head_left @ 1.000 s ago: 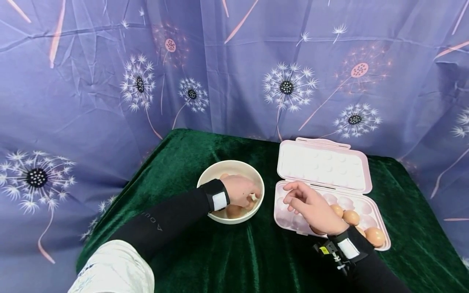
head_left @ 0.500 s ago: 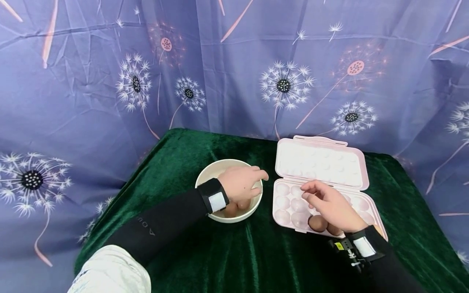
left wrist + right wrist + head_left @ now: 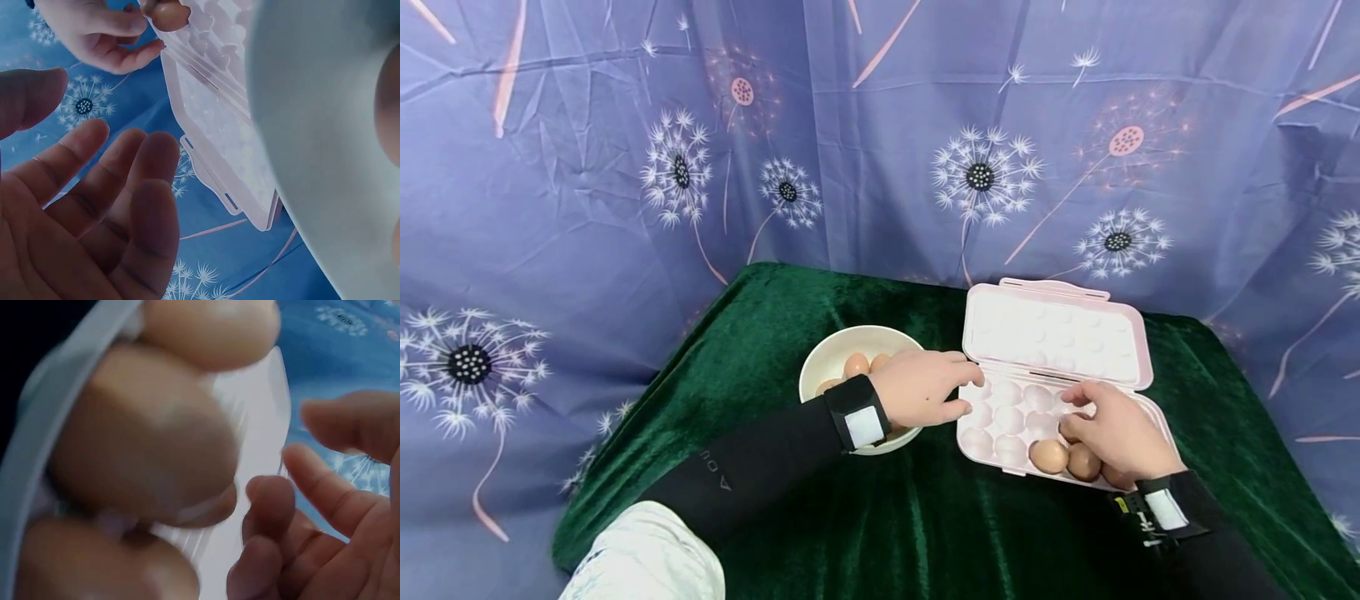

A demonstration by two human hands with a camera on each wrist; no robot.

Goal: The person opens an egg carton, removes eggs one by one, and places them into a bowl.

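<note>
My left hand (image 3: 925, 387) reaches over the right rim of the cream bowl (image 3: 823, 354), fingers spread toward the egg carton. In the left wrist view its loosely bent fingers (image 3: 153, 219) hold nothing. Brown eggs (image 3: 856, 365) lie in the bowl, partly covered by that hand and wrist. Over the right part of the pale pink egg carton (image 3: 981, 447) is my right hand (image 3: 1116, 429), thumb and fingertips beside an egg (image 3: 1067, 429). The right wrist view shows nothing between its fingers (image 3: 262, 565). Brown eggs (image 3: 1049, 457) sit in the carton's front row; others are hidden beneath the hand.
The carton's lid (image 3: 1052, 333) is folded back behind the cups. Bare cups (image 3: 1008, 419) show at the carton's left. Dark green velvet cloth (image 3: 775, 308) covers the table, and a blue dandelion-print curtain (image 3: 887, 167) hangs behind.
My left hand has come up out of the bowl and moved right toward the carton. My right hand has shifted right across the carton, uncovering bare cups and front-row eggs.
</note>
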